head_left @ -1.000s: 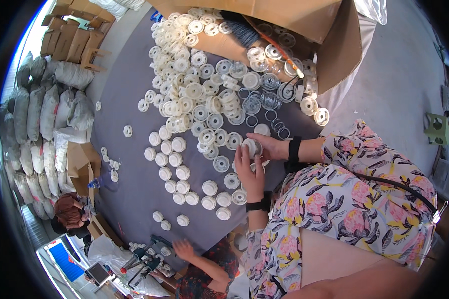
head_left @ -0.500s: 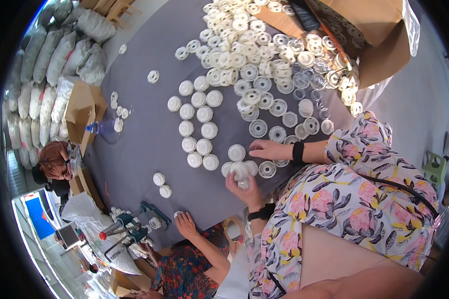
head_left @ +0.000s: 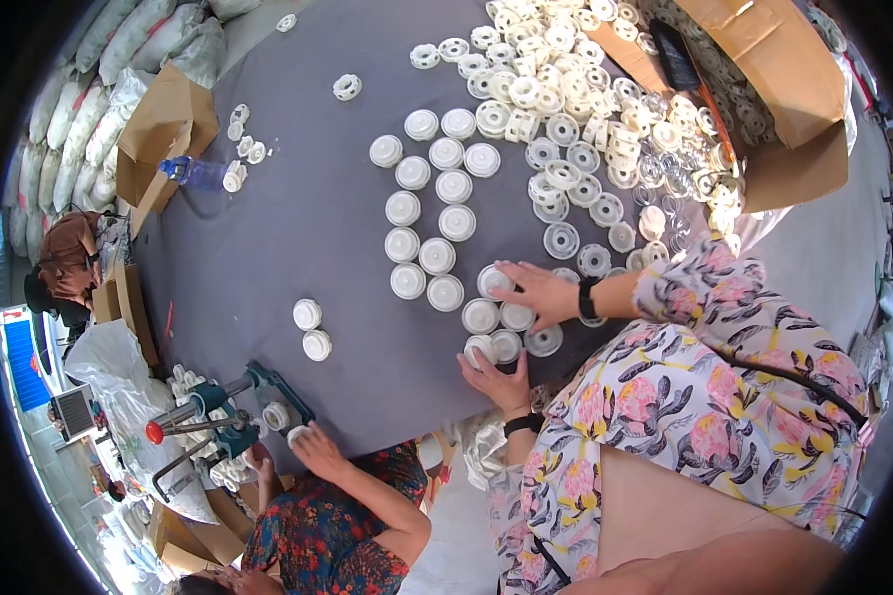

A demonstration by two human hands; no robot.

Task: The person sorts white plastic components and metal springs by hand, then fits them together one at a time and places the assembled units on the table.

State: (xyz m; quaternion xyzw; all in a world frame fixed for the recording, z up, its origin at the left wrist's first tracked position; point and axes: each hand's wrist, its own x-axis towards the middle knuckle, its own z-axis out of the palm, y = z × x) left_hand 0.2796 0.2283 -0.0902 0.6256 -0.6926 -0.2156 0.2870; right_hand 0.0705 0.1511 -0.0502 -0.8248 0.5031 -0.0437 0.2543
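Observation:
Several white round plastic pieces lie in a small group close to me on the grey-covered table. My right hand spreads flat over that group, its fingertips on a domed white piece. At the group's lower edge, my left hand has its thumb and fingers apart. Its fingers touch a white round cap, while its thumb points toward a neighbouring disc. Beyond my hands, domed white pieces stand in staggered rows. Ring-shaped white parts lie beside them.
A heap of white rings and clear rings spreads before an open cardboard box. A co-worker's hand is beside a green hand press. A blue bottle lies at the far left. Two white pieces sit apart.
My left hand has lowered the white piece it held and its fingers have spread. My right hand has moved onto the near group. The view has shifted; the co-worker's hand is now nearer the press.

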